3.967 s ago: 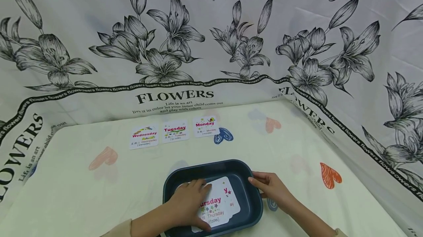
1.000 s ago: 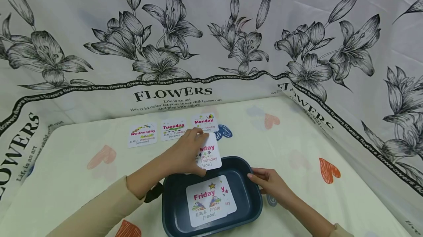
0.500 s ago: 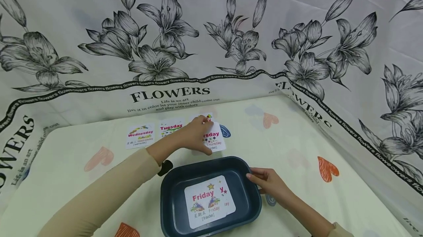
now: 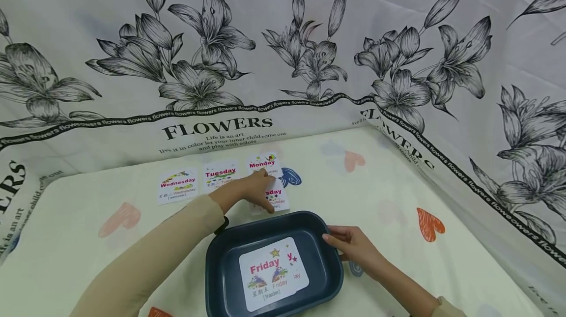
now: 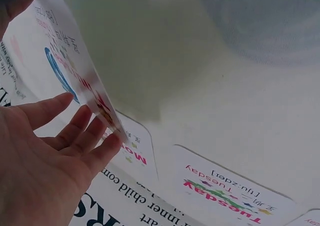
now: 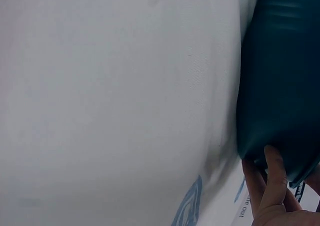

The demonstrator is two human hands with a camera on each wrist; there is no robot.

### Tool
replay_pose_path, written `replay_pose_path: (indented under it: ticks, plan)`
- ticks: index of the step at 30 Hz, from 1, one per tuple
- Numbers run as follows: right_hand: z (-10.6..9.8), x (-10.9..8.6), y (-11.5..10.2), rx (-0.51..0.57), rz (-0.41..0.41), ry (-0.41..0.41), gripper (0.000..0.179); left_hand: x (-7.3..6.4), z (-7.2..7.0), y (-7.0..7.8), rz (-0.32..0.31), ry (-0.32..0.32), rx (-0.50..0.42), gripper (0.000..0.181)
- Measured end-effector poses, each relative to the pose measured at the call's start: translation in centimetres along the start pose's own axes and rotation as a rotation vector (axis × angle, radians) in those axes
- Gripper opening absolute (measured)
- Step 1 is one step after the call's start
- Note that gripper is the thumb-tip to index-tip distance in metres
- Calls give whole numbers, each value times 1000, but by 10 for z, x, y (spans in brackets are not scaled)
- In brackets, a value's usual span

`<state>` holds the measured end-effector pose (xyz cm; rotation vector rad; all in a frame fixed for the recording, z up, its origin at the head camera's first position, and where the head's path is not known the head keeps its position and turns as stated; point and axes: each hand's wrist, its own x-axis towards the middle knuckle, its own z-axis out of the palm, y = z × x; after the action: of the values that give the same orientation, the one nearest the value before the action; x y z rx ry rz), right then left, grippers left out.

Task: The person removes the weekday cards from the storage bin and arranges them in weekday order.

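My left hand (image 4: 254,190) holds a white Thursday card (image 4: 278,200) just in front of the Monday card (image 4: 262,160), partly covering its print. In the left wrist view, the Thursday card (image 5: 77,60) tilts up from the cloth, gripped by its edges between thumb and fingertips. A dark blue tray (image 4: 211,268) stands nearer, with a Friday card (image 4: 264,277) on top of another card whose word is mostly hidden. Thumb on the rim and fingers outside, my right hand (image 4: 357,248) grips the tray's right end; the right wrist view shows the tray's outer wall (image 6: 280,95).
Left of the Monday card lie a Tuesday card (image 4: 220,172) and a Wednesday card (image 4: 178,185) in a row. A pale cloth with printed hearts (image 4: 430,224) covers the table. Behind rises a white flower-print curtain (image 4: 212,81).
My left hand has lifted the Thursday card out of the tray and carried it to just in front of Monday, uncovering Friday. My right hand keeps its hold on the tray.
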<state>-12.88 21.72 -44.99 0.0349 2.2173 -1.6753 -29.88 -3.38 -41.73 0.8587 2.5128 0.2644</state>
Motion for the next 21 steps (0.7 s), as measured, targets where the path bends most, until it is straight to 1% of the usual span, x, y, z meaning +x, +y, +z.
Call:
replay_pose_path:
  ticks: [6, 14, 18, 21]
  plan:
    - [-1, 1, -1, -2, -2, -5, 54, 4, 5, 1, 1, -5, 33, 92]
    - [-1, 0, -2, -16, 9, 8, 58, 17, 11, -2, -14, -1, 51, 94]
    - [0, 0, -3, -26, 15, 17, 59, 18, 15, -3, -21, 5, 59, 95]
    - [-2, 0, -3, -28, 13, 18, 58, 18, 15, -2, -13, 10, 54, 99]
